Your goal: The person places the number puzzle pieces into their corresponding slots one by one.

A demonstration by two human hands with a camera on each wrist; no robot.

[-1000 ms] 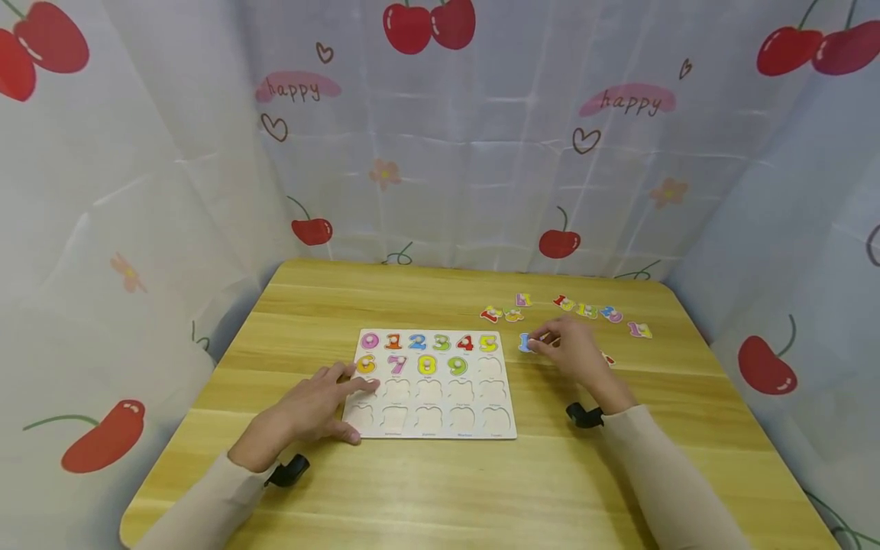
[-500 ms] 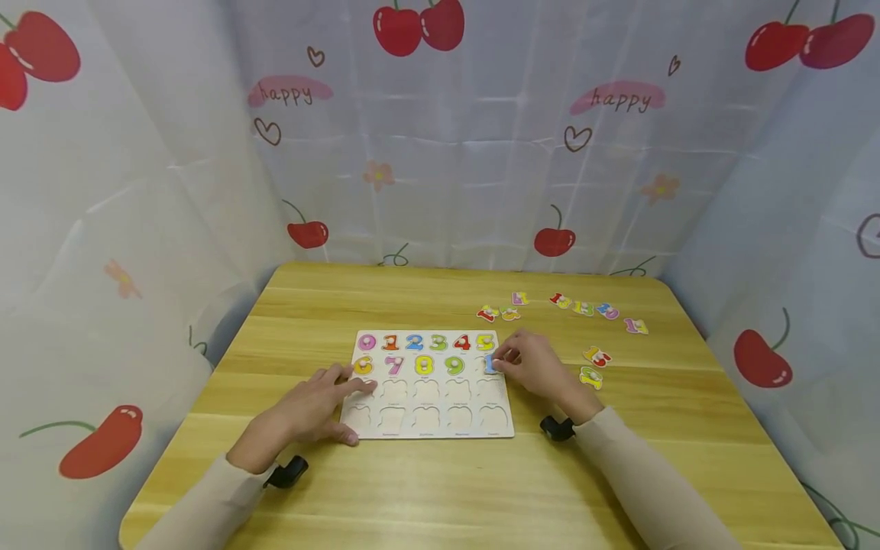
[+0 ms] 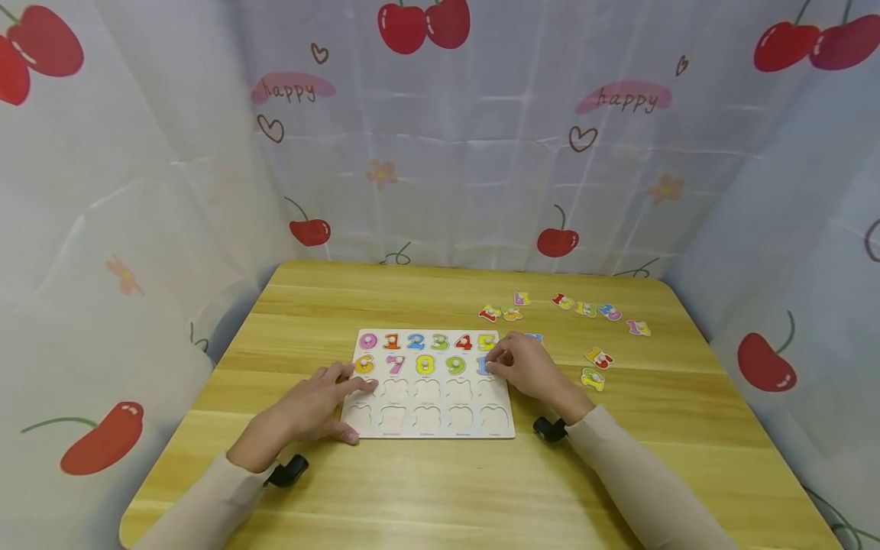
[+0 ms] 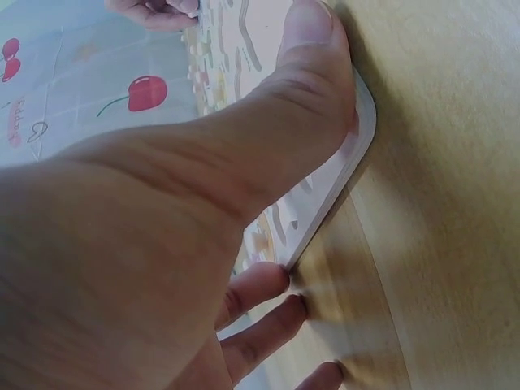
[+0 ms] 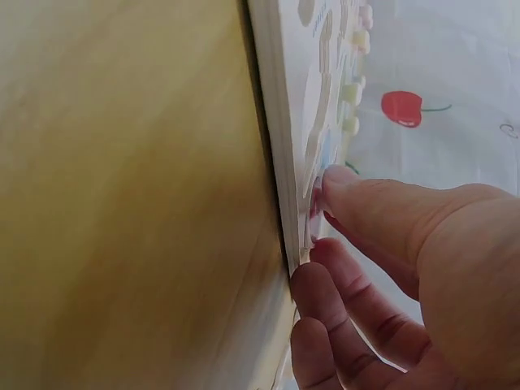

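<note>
A black wrist device (image 3: 289,471) hangs behind the fingers of the left hand (image 3: 305,405), which lies loosely spread and grips nothing. Its thumb rests over the near left corner of the pale puzzle board (image 3: 443,418), the index fingertip touches the board at the left end of the third row, and the other fingertips lie around its left edge. Just beyond that index fingertip sits the orange 6 (image 3: 364,364), and rightward from it come the purple 7 (image 3: 395,364), yellow 8 (image 3: 425,365) and green 9 (image 3: 455,366); numbers 0 to 5 fill the row farther off. At the right end of the second row, the thumb and index finger of the right hand (image 3: 531,370) pinch a blue number piece (image 3: 482,366) over its recess; whether it is fully seated cannot be told. Beyond these fingers lies a red-and-yellow piece (image 3: 490,313) on the wooden table (image 3: 440,489). Another blue piece (image 3: 534,337) shows partly behind the hand, and right of the fingers, well apart from the board, lies a yellow-green piece (image 3: 593,379).
</note>
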